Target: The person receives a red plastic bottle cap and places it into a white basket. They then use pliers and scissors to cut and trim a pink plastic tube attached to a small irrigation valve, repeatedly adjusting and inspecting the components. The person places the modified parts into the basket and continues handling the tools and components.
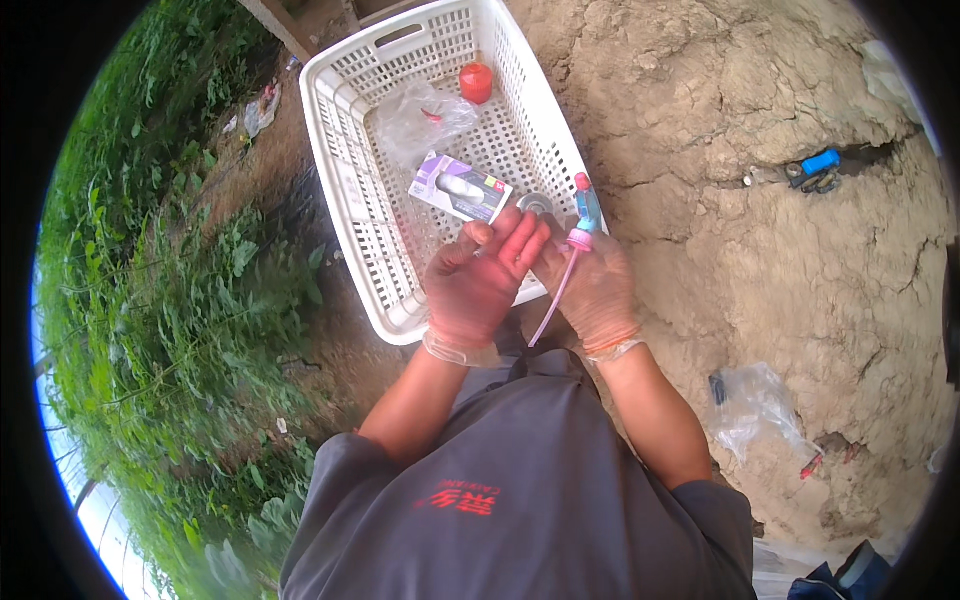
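Observation:
My left hand (474, 287), in a thin translucent glove, is palm up with its fingers stretched toward the right hand and nothing plainly in it. Beside it, my right hand (597, 290), gloved likewise, holds a blue and pink spray pump head (584, 222), whose pink dip tube hangs free toward my body. Some right-hand fingers are hidden behind the left fingertips. Just beyond both hands is a white plastic basket (340, 170). Inside it lie a purple and white box (462, 188) with an oval opening and, near my fingertips, a round greyish object (535, 204), partly covered.
A red container (476, 83) and a clear plastic bag (415, 125) sit deeper in the basket. Green plants (180, 300) grow along the left. On the cracked soil to the right are a blue-ended object (821, 162) in a crack and another clear bag (757, 405).

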`<state>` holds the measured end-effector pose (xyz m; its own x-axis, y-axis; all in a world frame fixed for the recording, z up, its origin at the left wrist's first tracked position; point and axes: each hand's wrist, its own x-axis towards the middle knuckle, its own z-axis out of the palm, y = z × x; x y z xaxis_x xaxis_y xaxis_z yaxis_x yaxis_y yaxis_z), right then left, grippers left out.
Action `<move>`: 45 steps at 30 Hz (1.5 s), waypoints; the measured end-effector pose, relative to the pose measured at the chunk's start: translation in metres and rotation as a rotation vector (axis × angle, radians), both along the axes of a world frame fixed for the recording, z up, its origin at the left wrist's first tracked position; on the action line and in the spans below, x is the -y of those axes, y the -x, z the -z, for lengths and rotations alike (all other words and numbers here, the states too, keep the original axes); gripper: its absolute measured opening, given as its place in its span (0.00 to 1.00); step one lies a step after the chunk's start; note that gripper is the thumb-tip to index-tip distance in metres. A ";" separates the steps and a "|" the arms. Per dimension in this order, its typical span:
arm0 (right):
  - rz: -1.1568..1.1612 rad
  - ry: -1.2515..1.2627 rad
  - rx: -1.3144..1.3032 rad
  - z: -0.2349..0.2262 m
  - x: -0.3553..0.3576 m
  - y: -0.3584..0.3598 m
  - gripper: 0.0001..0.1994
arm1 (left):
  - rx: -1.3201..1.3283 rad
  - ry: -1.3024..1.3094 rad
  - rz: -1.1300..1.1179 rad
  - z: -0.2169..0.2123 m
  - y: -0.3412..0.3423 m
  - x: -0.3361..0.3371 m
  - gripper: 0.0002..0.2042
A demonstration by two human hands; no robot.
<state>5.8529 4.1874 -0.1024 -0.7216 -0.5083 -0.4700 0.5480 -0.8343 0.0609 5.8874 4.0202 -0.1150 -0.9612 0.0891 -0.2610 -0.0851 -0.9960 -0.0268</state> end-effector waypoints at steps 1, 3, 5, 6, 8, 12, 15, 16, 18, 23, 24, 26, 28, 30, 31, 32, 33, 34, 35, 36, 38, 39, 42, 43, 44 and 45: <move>0.004 -0.008 -0.005 0.001 0.000 0.000 0.09 | 0.005 0.033 -0.001 0.000 0.000 0.001 0.10; 0.015 -0.021 -0.016 0.002 0.001 0.000 0.10 | 0.031 0.056 0.005 0.000 0.001 0.003 0.11; 0.012 -0.005 -0.022 0.006 0.000 0.002 0.10 | 0.051 0.060 0.014 -0.004 0.003 0.003 0.11; 0.010 0.003 -0.025 0.008 0.000 0.003 0.11 | 0.058 0.051 0.018 -0.007 0.005 0.002 0.11; 0.002 0.018 -0.060 0.012 -0.001 0.005 0.12 | 0.074 -0.021 0.018 -0.008 0.008 0.001 0.11; 0.023 0.070 0.006 0.010 0.001 0.006 0.14 | 0.141 -0.223 -0.020 0.004 0.009 0.003 0.13; 0.028 -0.045 -0.038 0.005 0.001 0.005 0.18 | 0.128 -0.295 -0.052 0.016 0.006 0.003 0.18; 0.026 -0.048 -0.037 0.004 0.001 0.005 0.18 | 0.111 -0.314 -0.060 0.018 0.005 0.002 0.21; 0.022 -0.053 -0.037 0.002 0.001 0.005 0.18 | 0.121 -0.289 -0.037 0.021 0.004 0.003 0.24; 0.035 0.023 -0.015 0.005 -0.001 0.005 0.25 | 0.134 -0.268 -0.043 0.016 0.003 0.002 0.25; 0.044 0.036 -0.014 0.005 0.000 0.005 0.27 | 0.145 -0.253 -0.066 0.014 0.002 0.004 0.25; 0.019 -0.002 -0.062 0.005 0.001 0.007 0.29 | 0.147 -0.171 -0.100 0.021 -0.001 0.009 0.19; -0.027 -0.003 -0.105 0.004 0.002 0.009 0.23 | 0.248 -0.107 -0.114 0.019 -0.001 0.019 0.12; -0.098 0.035 -0.142 0.003 0.002 0.011 0.14 | 0.349 -0.044 -0.136 0.016 -0.004 0.032 0.09; -0.092 0.274 0.118 0.010 -0.001 0.013 0.14 | 0.292 -0.022 -0.101 0.019 -0.009 0.042 0.08; -0.087 0.510 0.383 0.024 -0.007 0.016 0.15 | 0.235 0.000 -0.069 0.025 -0.017 0.054 0.09; -0.143 0.442 0.402 0.025 -0.006 0.020 0.16 | 0.181 0.020 -0.038 0.024 -0.022 0.060 0.11; -0.203 0.378 0.422 0.026 -0.004 0.025 0.17 | 0.331 0.049 -0.073 0.020 -0.026 0.066 0.15; -0.322 0.022 0.181 0.025 -0.002 0.030 0.19 | 0.361 0.052 -0.105 0.017 -0.035 0.074 0.17; -0.432 -0.331 -0.071 0.023 0.004 0.035 0.21 | 0.310 0.021 -0.114 0.017 -0.043 0.081 0.17; -0.569 -0.413 -0.115 0.032 0.021 0.046 0.19 | 0.269 0.006 -0.127 0.015 -0.059 0.094 0.20; -0.637 -0.454 -0.144 0.038 0.033 0.054 0.19 | 0.283 0.013 -0.142 0.010 -0.065 0.097 0.19; -0.784 -0.512 -0.112 0.071 0.072 0.076 0.19 | 0.314 0.016 -0.192 -0.002 -0.090 0.100 0.19; -0.835 -0.590 -0.136 0.082 0.086 0.083 0.19 | 0.304 0.018 -0.189 -0.002 -0.097 0.100 0.20; -0.856 -0.640 -0.086 0.095 0.099 0.091 0.20 | 0.295 0.021 -0.187 -0.002 -0.106 0.100 0.22; -0.832 -0.611 -0.032 0.114 0.111 0.097 0.20 | 0.295 0.024 -0.183 -0.003 -0.114 0.100 0.23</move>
<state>5.7556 4.0764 -0.2165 -0.2682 -0.5332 -0.8023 0.9596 -0.0744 -0.2713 6.0011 3.9197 -0.1125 -0.8434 -0.0878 -0.5301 0.1033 -0.9947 0.0004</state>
